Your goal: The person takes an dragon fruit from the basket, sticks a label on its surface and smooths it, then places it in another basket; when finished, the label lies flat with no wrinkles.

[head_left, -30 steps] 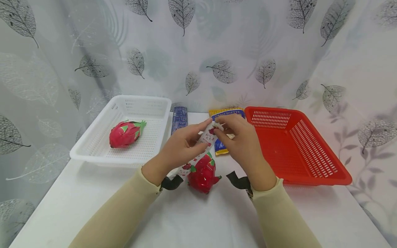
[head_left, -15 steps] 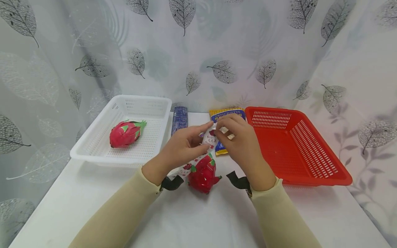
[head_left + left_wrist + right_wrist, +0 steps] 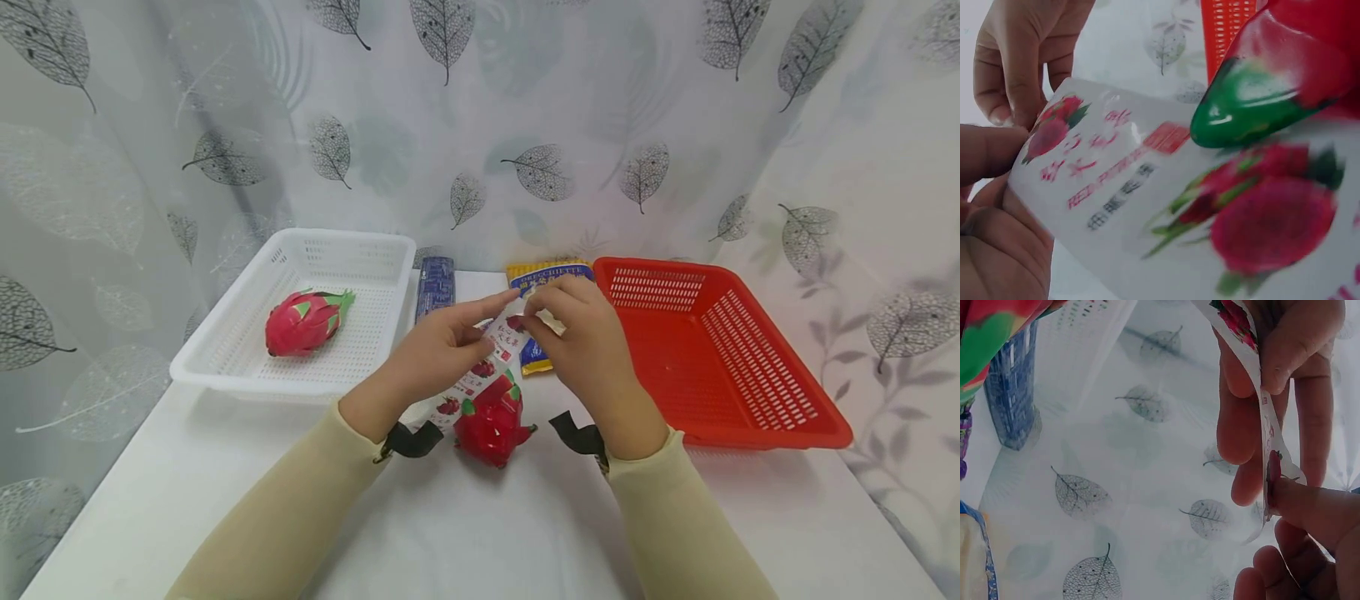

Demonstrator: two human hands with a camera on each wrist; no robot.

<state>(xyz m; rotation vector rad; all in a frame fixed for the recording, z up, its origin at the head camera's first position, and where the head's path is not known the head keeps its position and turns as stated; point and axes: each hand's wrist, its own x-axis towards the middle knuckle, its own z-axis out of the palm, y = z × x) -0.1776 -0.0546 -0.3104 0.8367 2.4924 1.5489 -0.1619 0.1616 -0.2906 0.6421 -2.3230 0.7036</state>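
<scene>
A long white strip of labels (image 3: 480,377) printed with dragon fruit pictures runs slantwise between my hands. My left hand (image 3: 427,354) grips it between thumb and fingers. With thumb and fingertip, my right hand (image 3: 588,358) pinches the strip's upper end, close to the left fingertips. In the right wrist view the strip (image 3: 1269,434) appears nearly edge-on, its end bent at my right thumb and finger. A shiny red dragon fruit (image 3: 489,429) with green tips rests on the table just below the strip, its top partly covered by it.
At the left, a white basket (image 3: 191,377) contains another dragon fruit (image 3: 300,327). A red basket (image 3: 787,435) stands at the right. Behind my hands lie a dark blue package (image 3: 437,287) and a blue and yellow orecchiette bag (image 3: 536,358). A leaf-print curtain (image 3: 420,150) hangs behind the table.
My left hand has shifted slightly left, and its thumb has moved back, so more of the label strip shows. The right hand stays at the strip's end. The dragon fruits and baskets have not moved.
</scene>
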